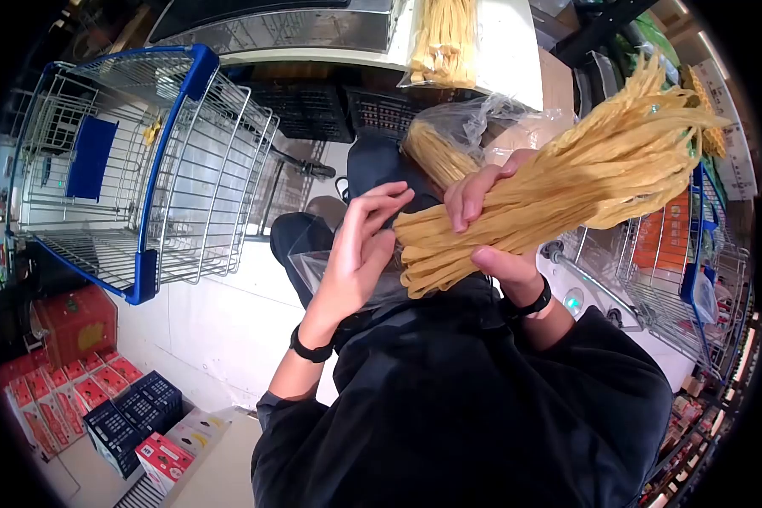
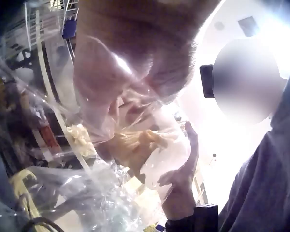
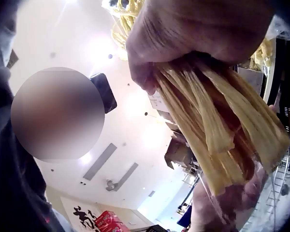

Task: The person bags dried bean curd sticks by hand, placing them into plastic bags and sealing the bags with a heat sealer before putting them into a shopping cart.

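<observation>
A thick bundle of yellow dried bean curd sticks (image 1: 559, 173) lies slantwise across the head view, its folded ends toward my left hand. My right hand (image 1: 516, 273) grips it near those ends, fingers over the top and thumb along the near side; in the right wrist view, this hand (image 3: 198, 34) is closed round the sticks. My left hand (image 1: 356, 250) is held beside the folded ends, its fingers extended. A clear plastic bag (image 1: 311, 261) hangs about the left hand, and its film stretches across that hand (image 2: 130, 53) in the left wrist view.
More bean curd sticks (image 1: 436, 152) stand in a crumpled clear bag (image 1: 483, 127) ahead of my knees. A filled pack (image 1: 443, 51) lies on the white table (image 1: 510, 51). Shopping carts flank me, left (image 1: 148, 220) and right (image 1: 660, 296). Red boxes (image 1: 85, 381) stand at lower left.
</observation>
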A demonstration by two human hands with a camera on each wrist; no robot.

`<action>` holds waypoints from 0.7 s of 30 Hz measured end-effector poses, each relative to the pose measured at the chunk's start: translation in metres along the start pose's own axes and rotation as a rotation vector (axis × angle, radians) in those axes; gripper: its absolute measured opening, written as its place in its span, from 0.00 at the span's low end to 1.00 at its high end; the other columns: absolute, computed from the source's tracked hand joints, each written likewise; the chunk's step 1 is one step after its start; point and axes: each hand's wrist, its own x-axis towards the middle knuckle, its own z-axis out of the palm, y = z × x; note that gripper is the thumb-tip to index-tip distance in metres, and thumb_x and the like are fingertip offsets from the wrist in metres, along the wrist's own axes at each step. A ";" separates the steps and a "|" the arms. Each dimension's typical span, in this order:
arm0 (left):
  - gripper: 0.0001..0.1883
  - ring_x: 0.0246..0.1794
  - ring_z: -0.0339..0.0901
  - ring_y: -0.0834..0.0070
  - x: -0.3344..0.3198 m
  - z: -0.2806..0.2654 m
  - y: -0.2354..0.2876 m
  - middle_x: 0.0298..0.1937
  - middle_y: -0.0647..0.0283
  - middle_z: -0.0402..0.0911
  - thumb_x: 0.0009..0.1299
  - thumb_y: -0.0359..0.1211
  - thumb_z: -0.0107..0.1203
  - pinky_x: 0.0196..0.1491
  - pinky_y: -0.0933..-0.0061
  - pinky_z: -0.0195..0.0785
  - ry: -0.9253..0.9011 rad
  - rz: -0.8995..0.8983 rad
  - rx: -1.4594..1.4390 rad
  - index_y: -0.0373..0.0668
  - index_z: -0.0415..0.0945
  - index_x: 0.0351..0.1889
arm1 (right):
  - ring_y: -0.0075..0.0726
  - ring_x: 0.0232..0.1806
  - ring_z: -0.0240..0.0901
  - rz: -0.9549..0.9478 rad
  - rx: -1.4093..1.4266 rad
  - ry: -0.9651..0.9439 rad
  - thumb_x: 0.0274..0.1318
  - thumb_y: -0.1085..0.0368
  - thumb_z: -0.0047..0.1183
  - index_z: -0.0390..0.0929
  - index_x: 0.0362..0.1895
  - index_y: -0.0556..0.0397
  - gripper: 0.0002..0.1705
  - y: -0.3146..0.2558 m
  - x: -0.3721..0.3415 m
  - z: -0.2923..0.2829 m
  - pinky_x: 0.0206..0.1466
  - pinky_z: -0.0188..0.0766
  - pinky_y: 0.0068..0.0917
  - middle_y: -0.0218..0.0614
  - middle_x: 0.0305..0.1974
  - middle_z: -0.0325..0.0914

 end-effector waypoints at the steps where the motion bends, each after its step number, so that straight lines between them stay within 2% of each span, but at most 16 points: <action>1: 0.22 0.80 0.63 0.51 -0.001 0.000 -0.001 0.77 0.43 0.61 0.74 0.15 0.38 0.78 0.56 0.57 0.002 -0.004 -0.002 0.34 0.64 0.66 | 0.39 0.44 0.73 0.004 0.002 0.002 0.45 0.74 0.67 0.52 0.61 0.44 0.44 0.000 0.001 0.001 0.53 0.70 0.40 0.43 0.43 0.73; 3: 0.17 0.81 0.61 0.49 0.000 0.000 -0.006 0.77 0.41 0.61 0.76 0.16 0.39 0.78 0.55 0.56 0.026 -0.020 -0.020 0.34 0.64 0.61 | 0.39 0.43 0.73 -0.032 -0.011 -0.007 0.45 0.73 0.68 0.51 0.62 0.45 0.44 -0.001 0.002 0.001 0.51 0.71 0.40 0.43 0.43 0.73; 4: 0.13 0.82 0.59 0.46 0.000 0.002 -0.008 0.77 0.40 0.61 0.77 0.15 0.39 0.78 0.54 0.56 0.049 -0.006 -0.075 0.35 0.64 0.55 | 0.39 0.43 0.73 -0.029 -0.011 -0.006 0.45 0.73 0.68 0.51 0.62 0.45 0.44 -0.001 0.002 0.002 0.51 0.71 0.40 0.43 0.43 0.73; 14: 0.07 0.81 0.60 0.43 0.006 0.000 -0.003 0.76 0.36 0.62 0.79 0.16 0.41 0.77 0.53 0.57 0.007 0.033 0.005 0.36 0.63 0.50 | 0.38 0.41 0.73 -0.049 0.020 -0.022 0.44 0.72 0.69 0.52 0.62 0.44 0.45 -0.004 0.006 -0.001 0.49 0.71 0.40 0.43 0.42 0.74; 17: 0.04 0.80 0.60 0.43 0.006 0.003 0.000 0.75 0.35 0.63 0.79 0.18 0.41 0.78 0.51 0.56 0.058 0.026 -0.091 0.36 0.63 0.46 | 0.39 0.41 0.74 -0.038 0.032 -0.005 0.44 0.72 0.68 0.52 0.63 0.44 0.45 -0.006 0.006 0.000 0.49 0.71 0.40 0.43 0.42 0.74; 20: 0.01 0.79 0.61 0.43 0.006 -0.003 -0.002 0.74 0.34 0.64 0.80 0.22 0.41 0.78 0.49 0.55 -0.027 0.025 -0.031 0.36 0.62 0.44 | 0.39 0.42 0.74 -0.037 0.028 -0.005 0.45 0.71 0.68 0.52 0.63 0.45 0.45 -0.006 0.006 -0.002 0.51 0.71 0.41 0.43 0.42 0.74; 21: 0.02 0.78 0.64 0.46 0.007 -0.005 -0.006 0.72 0.38 0.67 0.79 0.20 0.41 0.72 0.58 0.60 -0.027 0.066 -0.067 0.35 0.64 0.44 | 0.39 0.43 0.75 -0.039 0.023 -0.012 0.45 0.72 0.68 0.52 0.63 0.45 0.45 -0.006 0.006 -0.003 0.52 0.71 0.41 0.43 0.42 0.74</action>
